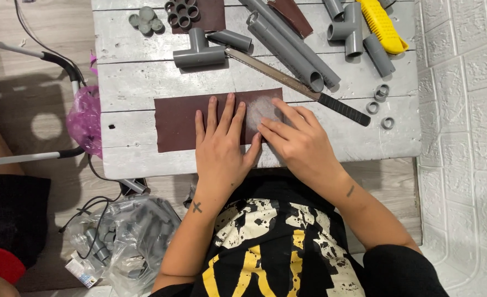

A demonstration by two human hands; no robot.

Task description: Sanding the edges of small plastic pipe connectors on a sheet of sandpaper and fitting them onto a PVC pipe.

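Note:
A long brown sheet of sandpaper (177,121) lies flat on the white wooden table (128,71). My left hand (219,148) rests palm down on the sheet, fingers spread. My right hand (298,143) lies beside it at the sheet's right end, its fingertips pressing on a dusty grey patch (262,107) of the paper. Whether a small piece sits under those fingers is hidden.
Behind the sheet lie a hacksaw blade with black handle (309,91), long grey pipes (287,44), a tee fitting (199,52), other grey fittings, small rings (381,104) and a yellow tool (382,25). A plastic bag of fittings (128,242) sits on the floor at left.

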